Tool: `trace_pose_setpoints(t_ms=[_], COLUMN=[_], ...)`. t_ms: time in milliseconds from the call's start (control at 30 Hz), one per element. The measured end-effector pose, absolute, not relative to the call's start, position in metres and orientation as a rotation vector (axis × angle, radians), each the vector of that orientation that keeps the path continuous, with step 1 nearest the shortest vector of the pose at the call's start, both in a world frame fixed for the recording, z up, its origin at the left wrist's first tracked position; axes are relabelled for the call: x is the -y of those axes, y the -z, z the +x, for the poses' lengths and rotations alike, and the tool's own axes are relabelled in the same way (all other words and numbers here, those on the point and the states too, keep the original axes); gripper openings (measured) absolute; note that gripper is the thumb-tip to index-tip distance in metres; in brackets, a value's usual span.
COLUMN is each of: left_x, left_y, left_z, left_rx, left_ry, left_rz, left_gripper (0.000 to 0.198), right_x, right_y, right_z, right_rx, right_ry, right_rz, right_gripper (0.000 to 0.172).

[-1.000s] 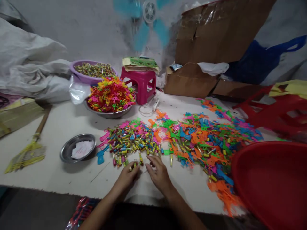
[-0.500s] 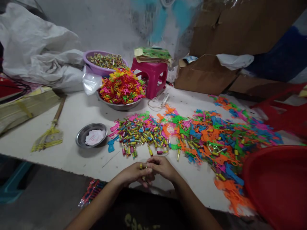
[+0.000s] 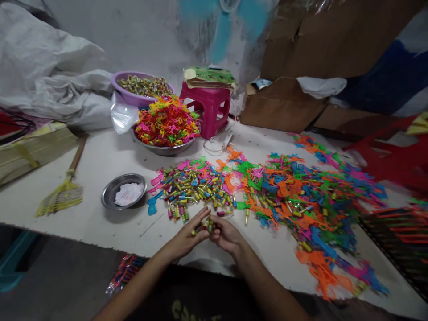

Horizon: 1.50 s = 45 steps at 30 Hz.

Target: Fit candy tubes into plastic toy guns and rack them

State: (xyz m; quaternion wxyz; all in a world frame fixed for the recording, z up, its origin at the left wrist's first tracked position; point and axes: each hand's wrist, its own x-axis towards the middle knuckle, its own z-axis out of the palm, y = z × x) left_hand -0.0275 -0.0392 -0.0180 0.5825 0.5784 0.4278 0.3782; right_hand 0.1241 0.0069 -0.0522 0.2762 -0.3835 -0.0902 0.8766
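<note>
In the head view, the left hand (image 3: 187, 239) has its fingers and thumb stretched out, and a little yellow bit shows at its fingers; I cannot tell if it grips that. The right hand (image 3: 230, 237) has its fingers curled, and its fingertips pinch some small tubes (image 3: 209, 224) right in front of the left thumb. Both hands are close together over the near edge of the white worktop (image 3: 90, 228). Just past them is a pile of tubes (image 3: 190, 189), yellow, pink and blue. To the right of it lies a big messy spread of toy guns (image 3: 290, 187) in orange, green, blue and pink. On the left sits a small metal dish (image 3: 107, 196) with white paper (image 3: 129, 194) in it. Farther back, a metal bowl (image 3: 167, 150) is heaped with bright plastic bits (image 3: 169, 122), near a pink stool (image 3: 214, 122).
</note>
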Motion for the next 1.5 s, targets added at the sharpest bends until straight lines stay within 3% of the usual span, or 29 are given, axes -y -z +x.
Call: trace_pose_setpoints(t_ms=[100,200,333,433,533,667,833,933,1067,1200,1333,1433,1500], left_x=[0.036,0.034,0.031,0.032,0.034,0.036,0.039,0.040,0.037,0.033,0.029,0.028,0.030], left_y=[0.016,0.015,0.019,0.023,0.023,0.023,0.028,0.032,0.034,0.035,0.039,0.040,0.039], left_z=[-0.020,-0.015,-0.015,-0.017,-0.020,-0.023,-0.012,-0.009,-0.016,-0.021,-0.025,-0.031,-0.035], left_rx=[-1.029,-1.079,-1.087,-1.079,-0.895,-0.867,-0.860,-0.900,-0.844,-0.795,-0.989,-1.032,-1.008], left_ry=[-0.986,-1.118,-1.154,-0.955,-0.720,-0.694,-0.428,-0.534,-0.773,-0.930,-1.020,-1.058,-1.050], left_rz=[1.276,1.045,0.681,0.440,0.432,0.512,0.703,0.596,0.294,0.234,0.197,0.156,0.191], left_gripper=[0.041,0.038,0.041,0.048,0.049,0.037,0.028,0.028,0.029,0.026,0.028,0.037,0.040], right_x=[0.001,0.007,0.001,-0.009,-0.015,-0.016,-0.016,-0.017,-0.004,0.002,-0.051,-0.111,-0.140], right_y=[0.051,0.050,0.039,0.028,0.021,0.019,0.012,0.008,0.011,0.020,0.025,0.034,0.042], right_z=[0.118,0.117,0.128,0.138,0.141,0.136,0.129,0.133,0.140,0.134,0.137,0.149,0.157], right_rx=[0.184,0.241,0.744,1.318,1.737,1.759,2.087,1.898,1.826,2.273,1.863,1.631,1.611], right_ry=[-2.424,-2.424,-2.020,-1.681,-1.551,-1.328,-1.272,-1.012,-0.538,-0.736,-0.781,-0.710,-0.753], right_rz=[-0.998,-1.016,-1.143,-1.150,-1.110,-1.127,-0.886,-0.970,-0.914,-0.475,-1.119,-1.602,-1.697], right_gripper=[0.022,0.028,0.032,0.025,0.017,0.027,0.016,0.021,0.013,0.013,0.022,0.017,0.016])
